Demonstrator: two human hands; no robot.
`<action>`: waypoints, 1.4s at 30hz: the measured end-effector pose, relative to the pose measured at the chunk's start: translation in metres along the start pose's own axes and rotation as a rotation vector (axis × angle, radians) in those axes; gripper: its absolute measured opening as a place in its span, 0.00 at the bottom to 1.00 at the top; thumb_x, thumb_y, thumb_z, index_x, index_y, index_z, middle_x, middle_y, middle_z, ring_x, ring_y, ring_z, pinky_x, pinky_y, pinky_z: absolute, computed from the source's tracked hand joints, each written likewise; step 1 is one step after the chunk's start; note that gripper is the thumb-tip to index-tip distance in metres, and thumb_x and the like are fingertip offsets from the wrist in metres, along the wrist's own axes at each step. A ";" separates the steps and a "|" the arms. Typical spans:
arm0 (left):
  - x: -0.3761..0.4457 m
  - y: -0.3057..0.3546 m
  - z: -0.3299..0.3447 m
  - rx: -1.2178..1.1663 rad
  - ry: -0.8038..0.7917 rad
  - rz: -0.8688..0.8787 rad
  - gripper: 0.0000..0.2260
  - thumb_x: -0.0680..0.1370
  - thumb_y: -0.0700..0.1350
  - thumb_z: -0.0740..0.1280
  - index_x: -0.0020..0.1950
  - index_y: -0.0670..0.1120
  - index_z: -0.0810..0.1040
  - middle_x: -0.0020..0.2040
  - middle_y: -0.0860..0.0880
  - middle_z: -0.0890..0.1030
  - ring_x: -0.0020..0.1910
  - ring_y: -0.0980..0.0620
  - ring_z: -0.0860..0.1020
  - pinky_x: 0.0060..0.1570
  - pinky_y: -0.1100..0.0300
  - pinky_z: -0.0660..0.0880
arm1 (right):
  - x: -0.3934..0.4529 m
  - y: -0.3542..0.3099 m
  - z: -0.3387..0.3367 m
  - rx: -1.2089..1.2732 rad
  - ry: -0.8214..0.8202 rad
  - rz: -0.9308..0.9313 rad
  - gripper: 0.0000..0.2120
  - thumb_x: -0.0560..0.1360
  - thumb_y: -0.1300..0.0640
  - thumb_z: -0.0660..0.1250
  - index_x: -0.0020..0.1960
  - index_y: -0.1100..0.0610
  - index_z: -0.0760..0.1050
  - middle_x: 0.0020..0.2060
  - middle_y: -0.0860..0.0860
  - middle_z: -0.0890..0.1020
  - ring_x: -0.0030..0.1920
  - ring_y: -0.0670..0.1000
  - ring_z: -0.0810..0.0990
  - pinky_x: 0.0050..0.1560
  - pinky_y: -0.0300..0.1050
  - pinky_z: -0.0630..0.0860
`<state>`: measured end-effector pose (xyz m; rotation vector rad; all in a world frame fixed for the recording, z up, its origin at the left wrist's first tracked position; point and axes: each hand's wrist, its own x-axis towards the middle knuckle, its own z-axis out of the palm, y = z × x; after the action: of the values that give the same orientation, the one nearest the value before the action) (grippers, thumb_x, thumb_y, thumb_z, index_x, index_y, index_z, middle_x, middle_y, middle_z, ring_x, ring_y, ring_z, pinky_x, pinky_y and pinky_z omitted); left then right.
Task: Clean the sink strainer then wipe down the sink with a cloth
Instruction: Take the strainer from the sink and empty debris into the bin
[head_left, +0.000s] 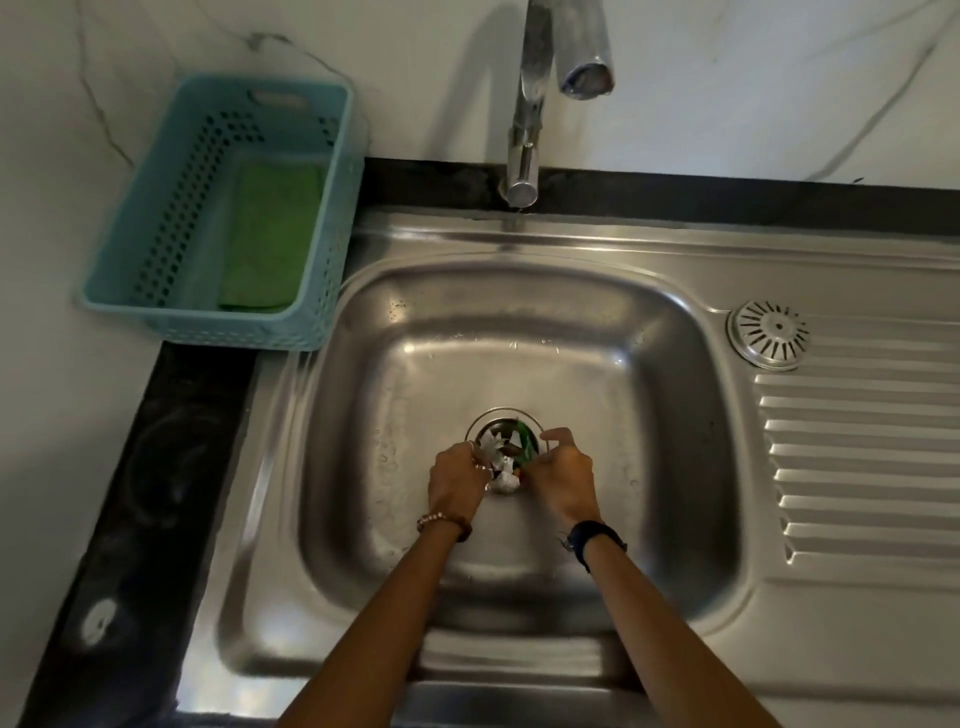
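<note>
Now | sink strainer (503, 446) at basin centre, directly between both hands | left hand (457, 480) pinching its left rim | right hand (563, 475) curled on right rim, equally near | cloth (272, 236) far up-left of strainer

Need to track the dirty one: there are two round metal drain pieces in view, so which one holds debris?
The round metal strainer in the basin drain, between both hands, holding white and green scraps. The slotted metal cover on the drainboard looks bare.

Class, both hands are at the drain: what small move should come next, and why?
Probably lift the strainer straight up out of the drain: both the left hand and right hand sit at its rim, and scraps fill it.
</note>
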<state>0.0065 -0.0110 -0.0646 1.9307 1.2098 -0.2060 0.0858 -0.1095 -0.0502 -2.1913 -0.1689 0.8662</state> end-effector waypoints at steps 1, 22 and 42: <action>-0.001 0.002 -0.003 -0.039 0.005 -0.017 0.06 0.71 0.37 0.67 0.46 0.42 0.81 0.50 0.42 0.83 0.52 0.45 0.79 0.46 0.59 0.72 | -0.003 -0.002 -0.003 0.108 -0.001 0.032 0.17 0.72 0.69 0.67 0.58 0.59 0.68 0.37 0.53 0.80 0.40 0.51 0.80 0.36 0.35 0.76; -0.186 -0.024 -0.090 -1.437 0.050 -0.036 0.05 0.76 0.34 0.64 0.43 0.42 0.77 0.37 0.49 0.82 0.33 0.57 0.81 0.38 0.67 0.80 | -0.160 -0.039 -0.010 0.951 -0.276 -0.031 0.08 0.75 0.69 0.62 0.45 0.59 0.76 0.35 0.52 0.84 0.33 0.43 0.83 0.34 0.33 0.80; -0.433 -0.341 0.051 -1.594 0.955 -0.671 0.02 0.74 0.36 0.68 0.45 0.40 0.78 0.40 0.43 0.78 0.36 0.48 0.76 0.26 0.65 0.74 | -0.368 0.162 0.211 -0.115 -1.016 -0.215 0.09 0.73 0.68 0.67 0.52 0.60 0.77 0.41 0.55 0.84 0.36 0.45 0.82 0.37 0.34 0.77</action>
<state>-0.4813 -0.2722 -0.0602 0.0975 1.6848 1.1269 -0.3509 -0.2318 -0.0683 -1.5864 -0.9317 1.7863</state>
